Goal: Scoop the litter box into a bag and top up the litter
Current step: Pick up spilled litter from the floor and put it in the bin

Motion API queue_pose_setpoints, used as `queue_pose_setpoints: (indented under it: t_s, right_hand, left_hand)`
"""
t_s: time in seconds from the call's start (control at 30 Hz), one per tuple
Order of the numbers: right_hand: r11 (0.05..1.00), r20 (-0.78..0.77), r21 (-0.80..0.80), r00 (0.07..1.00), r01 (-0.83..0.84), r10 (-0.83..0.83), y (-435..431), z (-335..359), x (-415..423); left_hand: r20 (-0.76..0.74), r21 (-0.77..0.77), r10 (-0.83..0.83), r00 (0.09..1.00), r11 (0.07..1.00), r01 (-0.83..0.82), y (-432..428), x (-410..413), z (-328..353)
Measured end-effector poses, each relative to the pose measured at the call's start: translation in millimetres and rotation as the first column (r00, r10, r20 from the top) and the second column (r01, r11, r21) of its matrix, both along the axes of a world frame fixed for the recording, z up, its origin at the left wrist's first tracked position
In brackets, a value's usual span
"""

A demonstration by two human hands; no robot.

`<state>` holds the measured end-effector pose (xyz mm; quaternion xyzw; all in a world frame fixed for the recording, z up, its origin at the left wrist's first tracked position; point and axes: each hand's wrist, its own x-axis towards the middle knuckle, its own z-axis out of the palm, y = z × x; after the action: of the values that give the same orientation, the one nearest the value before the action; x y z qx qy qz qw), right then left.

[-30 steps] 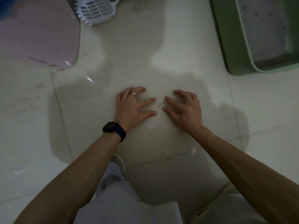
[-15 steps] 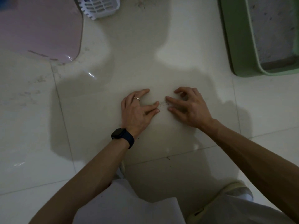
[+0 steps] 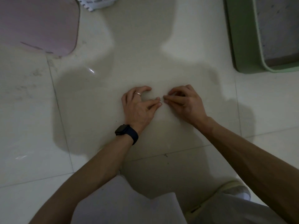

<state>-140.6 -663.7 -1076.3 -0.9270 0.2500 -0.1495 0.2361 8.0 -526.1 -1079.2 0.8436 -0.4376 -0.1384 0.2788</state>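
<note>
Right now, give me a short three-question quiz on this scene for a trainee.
1. True or false: the left hand holds the white scoop.
2. Where is the green litter box? A) top left B) top right C) between the hands
3. Fill in: the dark watch sits on the ___ wrist.

Key:
1. False. The white scoop lies at the top edge, away from the left hand, whose fingertips are on the floor close to the right hand.
2. B
3. left
</note>
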Motion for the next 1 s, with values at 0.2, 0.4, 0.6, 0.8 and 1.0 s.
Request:
queue_pose_setpoints:
  t_s: [0.2, 0.4, 0.6, 0.8, 1.0]
  right_hand:
    - [0.999, -0.044, -0.023, 0.998, 0.049, -0.050, 5, 1, 0]
    - [0.984, -0.073, -0.179, 0.997, -0.003, -0.010, 14, 7, 7]
    - [0.982, -0.267, -0.186, 0.964, -0.030, -0.021, 18, 9, 15]
    - [0.914, -0.198, 0.273, 0.947, 0.301, -0.253, 7, 81, 55]
    - [0.843, 0.119, 0.488, 0.939, 0.227, -0.322, -12, 204, 160]
  left_hand:
    - [0.114, -0.042, -0.146, 0.983, 0.988, 0.151, -16, 1, -4]
    - [0.302, 0.030, -0.298, 0.905, 0.952, 0.304, -18, 1, -6]
    - [0.158, 0.048, -0.319, 0.934, 0.948, 0.315, -24, 18, 8]
    - [-0.091, -0.081, -0.110, 0.990, 0.991, 0.103, -15, 56, 66]
    - [-0.241, -0.313, -0.075, 0.968, 0.950, -0.004, -18, 111, 208]
